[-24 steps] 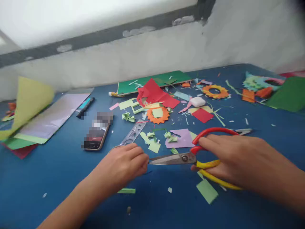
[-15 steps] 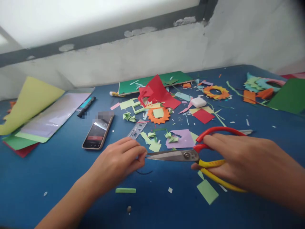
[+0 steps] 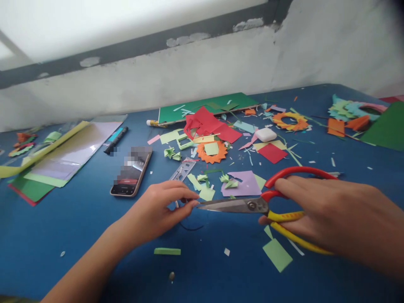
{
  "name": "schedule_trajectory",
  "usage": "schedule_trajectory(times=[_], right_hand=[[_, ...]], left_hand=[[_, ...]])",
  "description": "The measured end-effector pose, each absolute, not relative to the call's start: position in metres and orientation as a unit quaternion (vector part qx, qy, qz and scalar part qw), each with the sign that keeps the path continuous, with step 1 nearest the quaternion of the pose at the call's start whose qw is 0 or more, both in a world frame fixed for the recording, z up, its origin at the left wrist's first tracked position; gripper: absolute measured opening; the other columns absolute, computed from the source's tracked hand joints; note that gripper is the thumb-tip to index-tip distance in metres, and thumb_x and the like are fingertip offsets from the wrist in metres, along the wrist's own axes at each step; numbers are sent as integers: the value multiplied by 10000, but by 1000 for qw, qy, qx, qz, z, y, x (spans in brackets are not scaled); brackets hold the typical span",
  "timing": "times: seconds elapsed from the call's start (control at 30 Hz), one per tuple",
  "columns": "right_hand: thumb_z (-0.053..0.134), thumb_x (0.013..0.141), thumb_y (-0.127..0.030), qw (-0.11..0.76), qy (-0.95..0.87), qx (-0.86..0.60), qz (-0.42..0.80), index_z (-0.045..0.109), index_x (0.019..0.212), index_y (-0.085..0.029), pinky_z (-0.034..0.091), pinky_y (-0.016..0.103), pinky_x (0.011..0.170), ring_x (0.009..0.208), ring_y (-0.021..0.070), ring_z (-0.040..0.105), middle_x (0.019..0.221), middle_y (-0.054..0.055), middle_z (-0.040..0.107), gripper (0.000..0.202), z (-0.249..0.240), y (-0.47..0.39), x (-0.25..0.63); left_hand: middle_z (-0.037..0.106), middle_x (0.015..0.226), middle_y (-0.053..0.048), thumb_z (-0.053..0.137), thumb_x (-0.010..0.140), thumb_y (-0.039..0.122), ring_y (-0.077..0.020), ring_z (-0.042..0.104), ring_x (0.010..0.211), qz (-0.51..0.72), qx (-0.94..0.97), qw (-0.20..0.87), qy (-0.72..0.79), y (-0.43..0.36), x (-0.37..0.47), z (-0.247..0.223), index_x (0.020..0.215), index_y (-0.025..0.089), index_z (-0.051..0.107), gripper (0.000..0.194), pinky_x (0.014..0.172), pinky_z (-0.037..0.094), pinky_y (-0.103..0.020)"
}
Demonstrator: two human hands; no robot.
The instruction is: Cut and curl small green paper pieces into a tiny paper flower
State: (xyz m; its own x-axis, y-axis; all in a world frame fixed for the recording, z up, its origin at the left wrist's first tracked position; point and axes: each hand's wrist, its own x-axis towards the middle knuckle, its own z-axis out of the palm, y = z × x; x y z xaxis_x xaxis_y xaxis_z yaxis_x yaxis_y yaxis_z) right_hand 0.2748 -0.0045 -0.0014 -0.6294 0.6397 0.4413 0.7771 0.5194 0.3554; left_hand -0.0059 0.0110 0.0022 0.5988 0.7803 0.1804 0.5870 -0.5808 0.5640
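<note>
In the head view my right hand (image 3: 328,210) grips scissors (image 3: 233,205) with one red and one yellow handle, the blades together and pointing left. The tips meet the fingertips of my left hand (image 3: 167,206). Thumb and index finger there are pinched; what lies between them is too small to make out. A thin dark curved strand (image 3: 191,228) shows just below that hand. Behind it a clear ruler (image 3: 183,169) is partly covered. Past the blades lies a notched purple paper (image 3: 244,184) with small folded light-green pieces (image 3: 229,182) on and beside it.
A phone (image 3: 131,172) and a black pen (image 3: 116,141) lie left, near stacked paper sheets (image 3: 74,145). Folded paper rings (image 3: 212,152), red paper (image 3: 208,124), a white case (image 3: 265,134) and many scraps spread across the blue table (image 3: 78,227). A wall (image 3: 142,80) stands behind.
The raised yellow sheet at the left has dropped flatter, and the standing red paper has sunk lower. My left fingers have loosened from a curl into a longer pinch. The scissors keep nearly the same pose.
</note>
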Motion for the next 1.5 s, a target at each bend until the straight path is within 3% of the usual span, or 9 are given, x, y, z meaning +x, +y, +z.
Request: schedule_trajectory(times=[0.23,0.37,0.47,0.67,0.83,1.0,1.23,1.5], right_hand=[[152,962,-363,108,-874,-416,-227,594,693,-201,368,281,358,392,160,585,535,20,611,543,-3,-10,274],[429,804,-295,87,-880,-429,-183,576,698,-211,350,285,375,414,169,589,538,0,597,199,-5,-13,272],[498,702,-268,90,-883,-427,-174,554,657,-215,340,283,375,402,173,579,522,-9,584,90,-6,-13,271],[488,734,-289,92,-885,-427,-162,592,673,-213,327,289,369,389,175,578,527,-4,600,143,-12,-13,270],[498,765,-363,68,-876,-458,-136,644,751,-209,363,304,370,428,203,612,602,20,652,213,-14,-15,274],[438,829,-418,53,-869,-474,-130,612,774,-230,337,305,368,449,205,594,617,25,629,263,-15,-18,278],[364,870,-428,65,-862,-479,-156,617,784,-225,286,305,387,419,201,536,598,46,606,335,-15,-17,279],[281,890,-444,87,-851,-486,-176,588,739,-237,243,302,370,377,207,513,502,27,546,400,-12,-17,280]], left_hand=[[678,760,-38,573,829,98,-137,617,689,123,906,201,351,11,-5,-1,816,126,692,123,608,484,-224],[635,686,-25,497,897,154,-146,574,613,57,944,122,300,7,-3,-4,788,133,682,216,566,460,-263],[600,641,-26,437,920,151,-159,548,578,27,964,42,262,4,1,-9,735,126,661,292,528,440,-281],[579,625,-33,431,905,116,-179,530,554,11,973,-41,226,3,9,-21,692,131,628,290,455,400,-295],[562,609,-21,415,901,115,-166,528,565,32,965,-53,255,4,8,-19,672,140,610,301,488,422,-278],[575,605,-16,441,854,93,-142,524,575,114,943,27,312,10,6,-18,687,142,625,254,541,450,-246],[592,599,7,547,761,75,-92,537,530,203,868,221,395,18,3,-18,658,148,634,153,524,455,-178],[603,656,-20,530,774,96,-122,534,603,271,855,204,392,19,2,-22,692,154,639,148,612,462,-244]])
